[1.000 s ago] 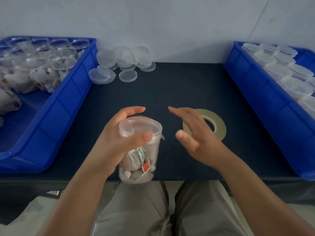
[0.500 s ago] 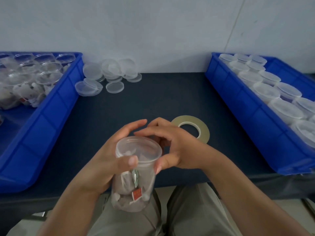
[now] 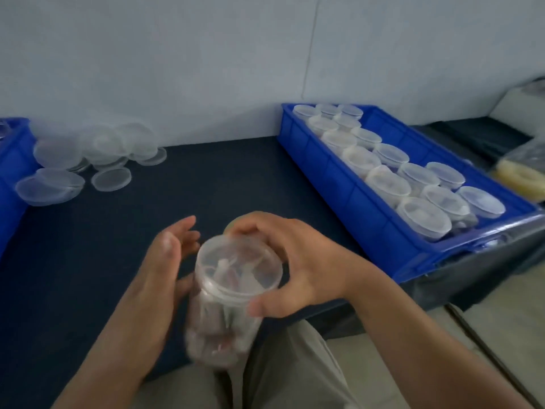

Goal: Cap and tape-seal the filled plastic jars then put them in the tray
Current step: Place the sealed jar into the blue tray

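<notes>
The right hand (image 3: 298, 261) is curled over the lid (image 3: 236, 261) of a filled jar (image 3: 224, 320), with the fingers on the far edge and the thumb on the near edge, so it grips the lid from above. The left hand (image 3: 160, 273) is spread, its fingers almost straight, just beside the left wall of the jar. Its lower fingers seem to touch that wall, but the blur does not let me be sure. The jar is between the two hands, slightly tilted, at the near edge of the desk (image 3: 206, 187) above the person's lap. I judge that the capping of this jar is the step in hand: the lid sits on the mouth, but I cannot tell if it is fully closed. No tape is visible on it, so the sealing and the placing are, I think, not yet done. To the right of the right hand, well apart, the blue tray (image 3: 339, 187) holds many capped jars (image 3: 389, 181) in rows, with some free room. Beyond the left hand lie loose lids (image 3: 97, 160), and further left the edge of another blue tray (image 3: 14, 149) shows, so probably more jars wait.
</notes>
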{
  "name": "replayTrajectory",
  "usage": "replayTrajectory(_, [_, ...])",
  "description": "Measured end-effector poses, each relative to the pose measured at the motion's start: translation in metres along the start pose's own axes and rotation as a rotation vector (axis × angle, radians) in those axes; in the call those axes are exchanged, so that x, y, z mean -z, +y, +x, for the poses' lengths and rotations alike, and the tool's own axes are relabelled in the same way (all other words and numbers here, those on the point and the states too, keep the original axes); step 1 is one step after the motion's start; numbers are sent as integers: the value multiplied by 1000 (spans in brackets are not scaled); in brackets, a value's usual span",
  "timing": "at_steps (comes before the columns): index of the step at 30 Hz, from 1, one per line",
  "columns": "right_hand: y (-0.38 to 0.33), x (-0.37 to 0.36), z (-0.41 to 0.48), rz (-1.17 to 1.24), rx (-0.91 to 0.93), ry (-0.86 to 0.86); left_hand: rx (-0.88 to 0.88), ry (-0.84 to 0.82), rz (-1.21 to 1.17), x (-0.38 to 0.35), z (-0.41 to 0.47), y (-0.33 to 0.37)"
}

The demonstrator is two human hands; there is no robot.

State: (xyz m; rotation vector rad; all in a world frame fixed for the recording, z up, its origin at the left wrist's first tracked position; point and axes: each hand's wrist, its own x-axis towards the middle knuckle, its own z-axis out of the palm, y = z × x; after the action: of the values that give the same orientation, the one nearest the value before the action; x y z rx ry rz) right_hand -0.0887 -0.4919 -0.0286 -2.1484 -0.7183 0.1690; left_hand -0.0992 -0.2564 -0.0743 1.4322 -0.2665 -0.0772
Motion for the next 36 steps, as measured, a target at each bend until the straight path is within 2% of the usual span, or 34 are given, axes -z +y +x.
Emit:
replayTrajectory(1, [3, 11, -7, -10, -23, 75, -15, 33, 5, 5, 3, -8])
replayTrajectory(4, [10, 58, -31, 0, -87, 405, 90, 190, -82, 26, 17, -26])
replayTrajectory(6, [14, 101, -41, -60, -139, 672, 194, 232, -111, 43, 24, -42])
replayTrajectory(8, [24, 151, -45, -114, -236, 894, 216, 239, -80, 58, 28, -53])
replayTrajectory(11, [53, 223, -41, -147, -422, 1064, 239, 305, -60, 68, 35, -65])
replayTrajectory(13, [79, 260, -37, -310, -584, 1105, 262, 279, -39, 70, 40, -67])
replayTrajectory(17, [145, 305, -30, -409, -756, 1074, 331, 284, 39, 82, 46, -81])
replayTrajectory(21, [202, 319, -32, -418, -931, 929, 384, 299, 45, 84, 48, -79])
replayTrajectory(24, [236, 322, -33, -437, -1027, 827, 359, 317, 49, 89, 44, -83])
replayTrajectory(31, [285, 313, -39, -479, -1196, 522, 363, 317, 88, 87, 45, -91])
replayTrajectory(36, [287, 309, -42, -471, -1231, 510, 383, 299, 94, 83, 46, -91])
